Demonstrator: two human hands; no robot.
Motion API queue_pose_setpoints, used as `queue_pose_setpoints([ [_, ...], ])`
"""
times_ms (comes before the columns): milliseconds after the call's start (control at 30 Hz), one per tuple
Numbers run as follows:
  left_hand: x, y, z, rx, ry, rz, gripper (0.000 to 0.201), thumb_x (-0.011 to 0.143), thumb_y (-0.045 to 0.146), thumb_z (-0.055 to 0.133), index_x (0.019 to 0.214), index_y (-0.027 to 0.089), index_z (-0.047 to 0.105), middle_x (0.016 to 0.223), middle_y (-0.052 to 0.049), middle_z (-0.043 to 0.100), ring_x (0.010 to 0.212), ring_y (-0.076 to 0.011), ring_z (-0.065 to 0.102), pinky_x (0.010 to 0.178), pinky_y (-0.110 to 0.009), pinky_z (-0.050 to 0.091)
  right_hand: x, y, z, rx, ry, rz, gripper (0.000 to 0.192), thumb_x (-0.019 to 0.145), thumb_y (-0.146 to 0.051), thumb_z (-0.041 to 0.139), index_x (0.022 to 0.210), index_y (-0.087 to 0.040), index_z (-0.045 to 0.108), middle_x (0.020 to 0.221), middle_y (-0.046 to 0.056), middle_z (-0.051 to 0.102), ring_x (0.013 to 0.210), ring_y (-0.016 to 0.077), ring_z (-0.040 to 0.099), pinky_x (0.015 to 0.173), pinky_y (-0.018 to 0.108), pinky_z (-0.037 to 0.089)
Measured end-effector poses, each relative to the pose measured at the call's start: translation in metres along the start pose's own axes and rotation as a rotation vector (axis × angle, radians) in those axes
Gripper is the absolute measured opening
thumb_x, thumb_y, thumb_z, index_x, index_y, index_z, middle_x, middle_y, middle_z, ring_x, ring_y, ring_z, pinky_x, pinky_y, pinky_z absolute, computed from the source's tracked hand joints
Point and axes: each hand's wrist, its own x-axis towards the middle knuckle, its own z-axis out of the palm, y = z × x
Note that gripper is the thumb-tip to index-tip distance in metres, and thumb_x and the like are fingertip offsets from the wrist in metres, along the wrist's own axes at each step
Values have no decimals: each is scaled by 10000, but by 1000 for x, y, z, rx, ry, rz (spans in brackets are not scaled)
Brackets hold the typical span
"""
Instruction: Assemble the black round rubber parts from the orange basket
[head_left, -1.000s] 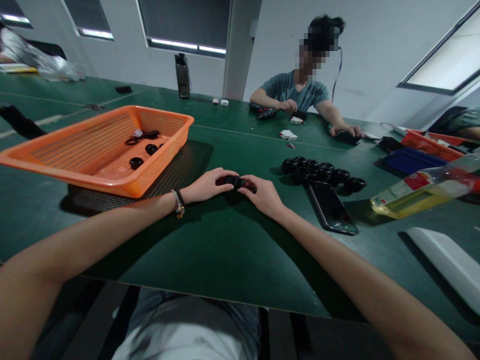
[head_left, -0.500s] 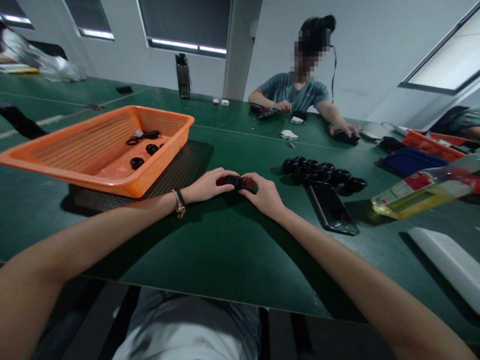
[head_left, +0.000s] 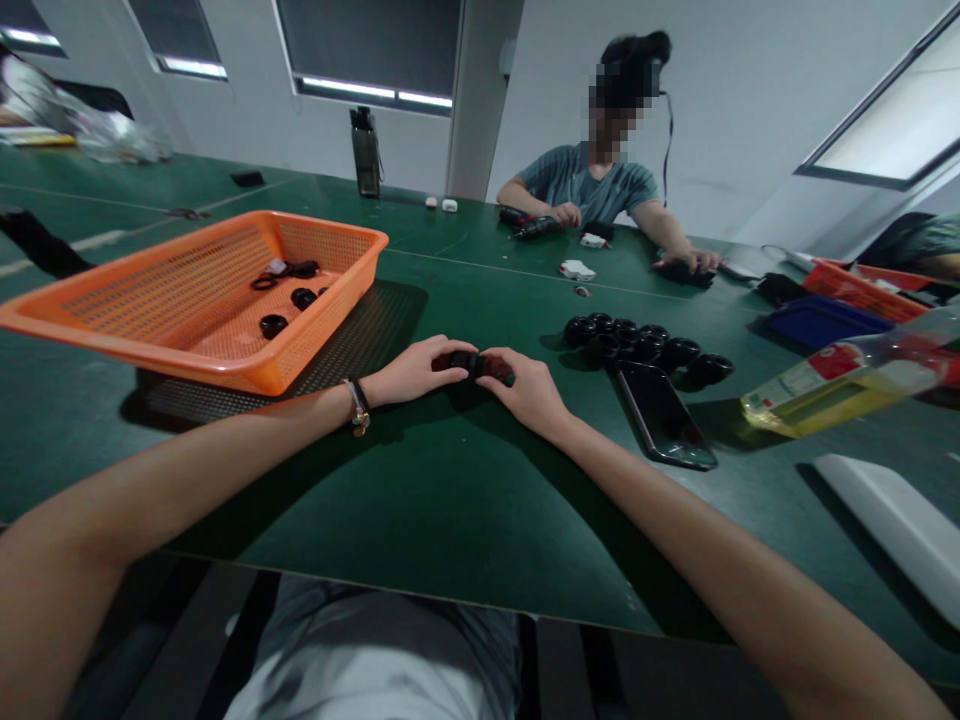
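My left hand (head_left: pixel 416 372) and my right hand (head_left: pixel 526 390) meet over the green table (head_left: pixel 450 490), both gripping one small black round part (head_left: pixel 474 363) between their fingertips. My fingers hide most of that part. A cluster of several similar black round parts (head_left: pixel 645 347) lies on the table to the right of my hands. To the left stands an orange mesh basket (head_left: pixel 187 300) with a few black parts (head_left: pixel 289 300) in it.
A dark phone (head_left: pixel 664 412) lies beside the cluster. A bottle of yellow liquid (head_left: pixel 847 385) lies at right, a white flat object (head_left: pixel 892 525) nearer. A person (head_left: pixel 600 180) works across the table with small tools. A dark water bottle (head_left: pixel 366 150) stands far back.
My hands stay in place on the black part, with only slight finger movement. The person opposite has shifted a hand a little on the far side.
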Motion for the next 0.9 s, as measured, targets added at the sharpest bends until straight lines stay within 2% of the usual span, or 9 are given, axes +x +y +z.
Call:
queue_pose_setpoints([
  [900, 0, -1, 1, -32, 5, -8, 365, 803, 319, 530, 1138, 174, 536, 1028, -59, 568, 959, -182, 536, 877, -330, 413, 2, -1, -1, -52, -39, 36, 208, 762, -194, 613, 968, -163, 621, 824, 51, 679, 736, 171, 611, 680, 310, 469],
])
